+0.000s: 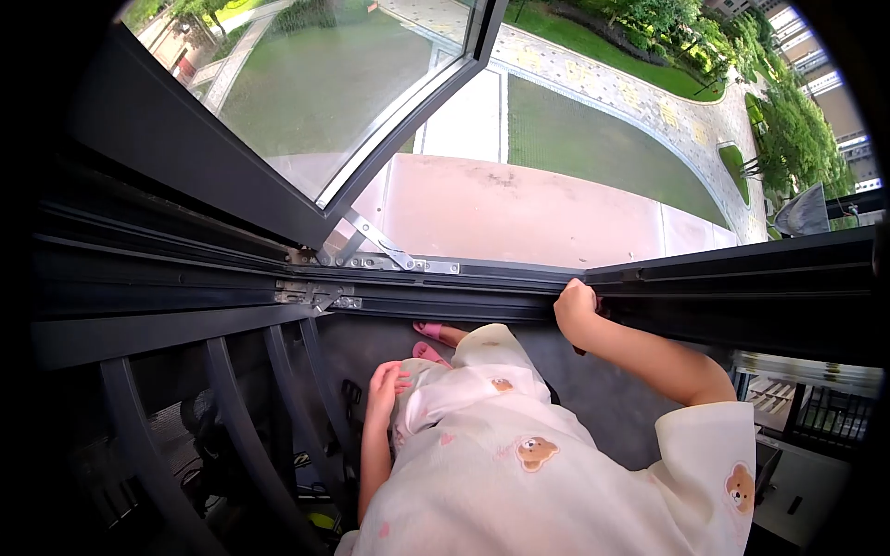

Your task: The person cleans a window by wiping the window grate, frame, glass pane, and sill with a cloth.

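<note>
My right hand (577, 302) is closed at the dark window frame (501, 277), near its right corner; something dark shows beside and below the fingers, too hidden to make out. My left hand (385, 385) hangs by my left thigh with its fingers loosely bent and partly apart, touching no part of the frame. An open window sash (408, 134) swings outward at the upper left, joined to the frame by a metal hinge arm (378, 241).
Dark railing bars (246, 408) curve down at the lower left. Outside lie a pinkish ledge (519, 208), lawns and a paved path. A grey cabinet (807, 491) stands at the lower right. Pink slippers (429, 352) are on my feet.
</note>
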Available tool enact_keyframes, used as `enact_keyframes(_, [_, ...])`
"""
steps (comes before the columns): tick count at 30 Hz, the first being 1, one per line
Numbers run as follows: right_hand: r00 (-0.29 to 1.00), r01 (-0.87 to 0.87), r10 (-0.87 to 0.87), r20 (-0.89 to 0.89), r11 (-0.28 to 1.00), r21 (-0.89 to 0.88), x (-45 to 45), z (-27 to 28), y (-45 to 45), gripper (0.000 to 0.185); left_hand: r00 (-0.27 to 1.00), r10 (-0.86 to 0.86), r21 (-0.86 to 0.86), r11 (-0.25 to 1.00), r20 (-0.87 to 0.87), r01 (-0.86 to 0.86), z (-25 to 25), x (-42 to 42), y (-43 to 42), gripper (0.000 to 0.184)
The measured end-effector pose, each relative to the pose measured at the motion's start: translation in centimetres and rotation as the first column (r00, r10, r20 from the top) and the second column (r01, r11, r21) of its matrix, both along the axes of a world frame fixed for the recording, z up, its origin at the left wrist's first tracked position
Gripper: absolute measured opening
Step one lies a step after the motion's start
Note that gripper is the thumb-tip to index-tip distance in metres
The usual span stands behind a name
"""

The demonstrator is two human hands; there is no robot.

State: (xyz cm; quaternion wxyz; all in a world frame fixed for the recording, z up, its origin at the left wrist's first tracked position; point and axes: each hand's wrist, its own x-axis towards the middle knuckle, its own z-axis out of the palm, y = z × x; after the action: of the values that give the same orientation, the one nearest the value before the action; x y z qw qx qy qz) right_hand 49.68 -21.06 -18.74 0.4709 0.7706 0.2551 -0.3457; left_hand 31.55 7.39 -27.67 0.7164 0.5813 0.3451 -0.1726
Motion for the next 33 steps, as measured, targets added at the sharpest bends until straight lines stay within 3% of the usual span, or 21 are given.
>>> enact_keyframes(2, [1.000,0.008,-0.008,0.009,1.000,0.007,0.7,0.2,0.5,0.022,1.000,-0.010,0.008,1.000,0.001,0.010,-0.2,-0.4,0.2,0.025])
enact_keyframes(4, [0.977,0.161,-0.157,-0.145,0.987,0.018,1.4,0.6,0.9,0.020,1.000,-0.015,0.018,1.000,0.002,0.015,-0.5,-0.6,0.2,0.026])
enact_keyframes(6, [0.981,0.149,-0.139,-0.133,0.986,0.068,1.1,1.8,0.7,0.020,0.999,-0.034,0.023,0.999,-0.032,0.035,-0.6,-0.8,0.4,0.026])
enact_keyframes(7, [0.965,0.262,-0.245,-0.094,0.891,0.370,0.8,3.5,0.5,0.023,0.998,-0.046,0.020,0.999,-0.034,0.047,-0.8,-0.8,0.4,0.026])
enact_keyframes(8, [0.934,0.319,-0.347,-0.086,0.701,0.637,0.7,4.5,0.4,0.025,0.997,-0.057,0.023,0.998,-0.047,0.058,-0.9,-1.0,0.3,0.026])
enact_keyframes(9, [0.934,0.319,-0.347,-0.086,0.702,0.636,0.7,4.5,0.2,0.025,0.996,-0.064,0.027,0.998,-0.057,0.065,-1.1,-1.1,0.3,0.027])
enact_keyframes(10, [0.857,0.487,-0.401,-0.323,0.426,0.763,0.6,4.5,-0.4,0.029,0.996,-0.065,0.029,0.997,-0.062,0.067,-1.2,-1.2,0.5,0.027])
enact_keyframes(12, [0.626,0.708,-0.257,-0.736,-0.208,0.675,0.7,4.6,-1.2,0.037,0.992,-0.085,-0.021,0.996,-0.093,0.084,-1.3,-1.1,0.7,0.027])
enact_keyframes(14, [0.250,0.754,0.165,-0.954,-0.652,0.085,-0.8,3.6,-0.5,0.037,0.994,-0.061,-0.058,0.997,-0.086,0.056,-0.6,-0.4,0.7,0.027])
enact_keyframes(15, [0.251,0.775,0.182,-0.951,-0.627,0.085,-0.7,3.7,-0.5,0.036,0.996,-0.058,-0.109,0.993,-0.071,0.050,0.2,0.7,0.7,0.027])
enact_keyframes(16, [-0.026,0.680,0.470,-0.882,-0.638,-0.360,-1.6,3.1,0.1,0.036,0.993,-0.087,-0.120,0.988,0.082,0.097,3.0,3.2,0.1,0.027])
enact_keyframes(18, [-0.051,0.678,0.566,-0.823,-0.585,-0.444,-1.7,3.2,0.9,0.039,0.983,-0.157,-0.097,0.981,0.099,0.166,4.4,4.9,-0.4,0.032])
enact_keyframes(20, [-0.091,0.669,0.682,-0.726,-0.498,-0.552,-1.8,3.3,2.7,0.040,0.917,-0.113,-0.271,0.935,0.381,0.228,7.2,8.4,-2.4,0.036])
enact_keyframes(23, [-0.138,0.610,0.784,-0.605,-0.414,-0.676,-1.9,4.0,4.7,0.043,0.910,0.081,-0.764,0.576,0.407,0.291,11.4,10.8,-4.2,0.047])
enact_keyframes(25, [-0.159,0.570,0.797,-0.582,-0.407,-0.713,-1.6,4.7,5.3,0.044,0.913,0.090,-0.737,0.624,0.399,0.261,11.5,11.2,-4.7,0.048])
enact_keyframes(26, [-0.129,0.610,0.746,-0.653,-0.459,-0.646,-0.9,5.2,5.5,0.044,0.916,0.092,-0.714,0.658,0.390,0.238,11.5,11.3,-4.8,0.049])
enact_keyframes(27, [-0.087,0.642,0.687,-0.721,-0.515,-0.568,-0.5,5.5,5.5,0.043,0.919,0.135,-0.766,0.604,0.371,0.220,11.6,11.3,-4.7,0.046])
enact_keyframes(28, [-0.104,0.650,0.691,-0.716,-0.497,-0.574,-0.3,5.6,5.6,0.043,0.922,0.068,-0.619,0.759,0.382,0.201,11.5,11.4,-4.7,0.041])
enact_keyframes(30, [0.048,0.702,0.353,-0.934,-0.678,-0.220,-0.2,5.7,5.5,0.039,0.954,0.086,-0.668,0.731,0.289,0.137,10.8,11.4,-4.3,0.042])
enact_keyframes(31, [0.257,0.724,0.132,-0.957,-0.683,0.100,0.2,5.0,5.2,0.034,0.953,0.098,-0.664,0.738,0.286,0.123,10.8,11.1,-4.2,0.042])
enact_keyframes(33, [0.169,0.748,0.190,-0.967,-0.664,0.000,0.6,5.3,4.8,0.032,0.919,0.034,-0.443,0.883,0.392,0.156,11.5,11.1,-4.4,0.050])
